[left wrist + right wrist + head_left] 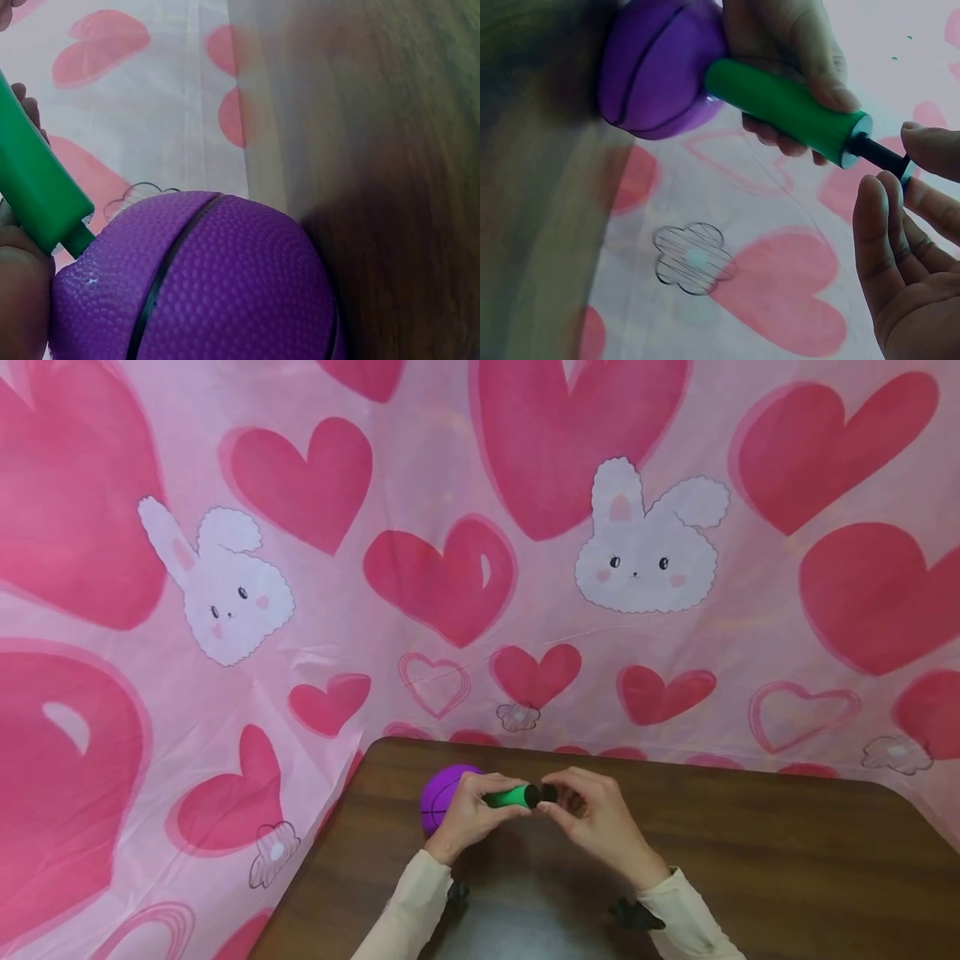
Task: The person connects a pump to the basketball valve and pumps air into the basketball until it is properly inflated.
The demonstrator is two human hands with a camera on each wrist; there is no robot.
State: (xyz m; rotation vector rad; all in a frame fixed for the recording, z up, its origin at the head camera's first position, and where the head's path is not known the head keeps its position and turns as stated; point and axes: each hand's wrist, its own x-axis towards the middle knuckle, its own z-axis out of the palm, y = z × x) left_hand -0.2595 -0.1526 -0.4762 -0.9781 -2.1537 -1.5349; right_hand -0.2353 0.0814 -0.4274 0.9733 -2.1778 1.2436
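Note:
A purple ball (441,795) with black seams and a pebbled skin rests on the table by my left hand (467,814). That hand grips the green barrel of a hand pump (510,797). In the left wrist view, the narrow end of the pump (45,176) meets the ball (225,277); the needle itself is not visible. Between thumb and index finger, my right hand (600,818) pinches the black plunger handle. A short length of black rod (879,155) shows outside the barrel in the right wrist view. The other right fingers are fairly straight.
Under both hands lies a dark brown wooden table (787,860) with rounded back corners. Behind it hangs a pink cloth (555,643) printed with hearts and rabbits. Black wrist mounts (633,913) sit beneath the pale sleeves (408,902).

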